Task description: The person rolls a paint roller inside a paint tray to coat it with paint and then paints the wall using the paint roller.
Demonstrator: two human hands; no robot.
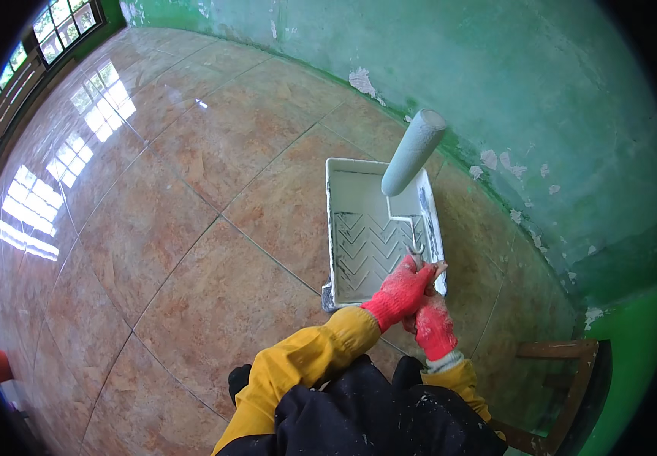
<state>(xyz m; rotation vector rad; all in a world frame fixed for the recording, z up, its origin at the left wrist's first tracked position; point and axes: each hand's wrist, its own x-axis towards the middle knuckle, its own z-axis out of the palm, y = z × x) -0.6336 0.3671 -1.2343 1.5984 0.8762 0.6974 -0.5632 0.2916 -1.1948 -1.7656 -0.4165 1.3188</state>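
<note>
Both hands, in red gloves smeared with pale paint, are closed one above the other on the handle of a paint roller (414,156). My left hand (400,292) is the upper one, by the wire frame. Below it and to its right, my right hand (434,325) wraps the lower handle, most of which the gloves hide. The pale-coated roller sleeve is tilted up to the right, over the far right side of a white paint tray (355,190). Zigzag ridges cover the tray's near part, while its far part looks smooth and whitish. My left glove overlaps the tray's near right corner.
A green wall (526,68) with flaking pale patches runs along the far and right sides. At the lower right a brown wooden chair (564,351) stands by it. Glossy brown tiles (214,281) make up the floor. Windows (62,30) are at the upper left.
</note>
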